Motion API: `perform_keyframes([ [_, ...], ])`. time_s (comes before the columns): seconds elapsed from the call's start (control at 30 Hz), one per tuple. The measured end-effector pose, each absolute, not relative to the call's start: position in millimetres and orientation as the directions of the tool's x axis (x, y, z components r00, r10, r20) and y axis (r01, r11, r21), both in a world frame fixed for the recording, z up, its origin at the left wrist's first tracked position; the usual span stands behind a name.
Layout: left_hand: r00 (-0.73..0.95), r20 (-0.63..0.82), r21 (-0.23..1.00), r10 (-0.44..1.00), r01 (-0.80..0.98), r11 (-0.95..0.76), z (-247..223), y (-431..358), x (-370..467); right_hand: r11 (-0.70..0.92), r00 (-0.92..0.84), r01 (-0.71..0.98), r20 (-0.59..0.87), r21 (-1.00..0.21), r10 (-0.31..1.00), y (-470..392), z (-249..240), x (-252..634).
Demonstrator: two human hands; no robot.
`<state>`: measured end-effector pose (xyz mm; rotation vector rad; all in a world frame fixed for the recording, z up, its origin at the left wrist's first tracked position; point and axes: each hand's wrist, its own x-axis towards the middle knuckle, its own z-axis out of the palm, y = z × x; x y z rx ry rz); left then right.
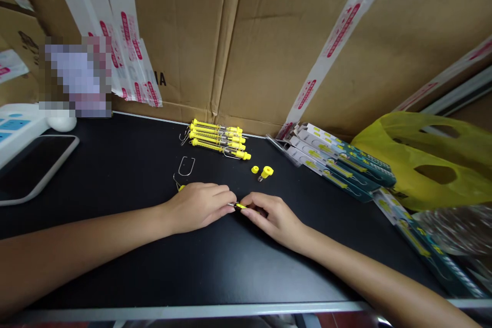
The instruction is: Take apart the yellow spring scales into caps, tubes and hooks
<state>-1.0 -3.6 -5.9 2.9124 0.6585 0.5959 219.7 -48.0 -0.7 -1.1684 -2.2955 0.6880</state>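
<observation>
My left hand (202, 207) is closed around a yellow tool, whose metal hook (176, 181) sticks out past the back of the hand. Between my two hands shows a thin metal end with a small yellow piece (241, 206). My right hand (273, 217) pinches that yellow piece between thumb and fingers. Beyond the hands lie a bent wire loop (186, 166), a small yellow cap (254, 169) and a larger yellow cap (267, 171) with a spring below it. Several yellow hooked tools (217, 138) are lined up near the cardboard.
Printed narrow boxes (330, 161) and a yellow plastic bag (434, 154) are at the right. A phone (34, 166) and a white power strip (15, 125) lie at the left. Cardboard (269, 36) stands along the back of the black table (215, 277).
</observation>
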Motion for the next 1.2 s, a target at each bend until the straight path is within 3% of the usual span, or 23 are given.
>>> perform_keyframes([
  [0.27, 0.858, 0.361, 0.115, 0.367, 0.349, -0.930, -6.0, -4.0, -1.3, 0.504, -0.544, 0.610, 0.140, -0.611, 0.828, -50.9, 0.9, 216.7],
  [0.93, 0.862, 0.362, 0.028, 0.354, 0.370, -0.929, -5.9, -5.5, -0.9, 0.310, -0.560, 0.499, -0.028, -0.809, 0.828, -45.4, 7.0, 218.5],
  [1.2, 0.855, 0.461, 0.005, 0.238, 0.265, -0.964, -6.6, -5.3, -3.4, 0.069, -0.618, 0.323, -0.155, -0.944, 0.771, -53.0, 8.9, 216.1],
])
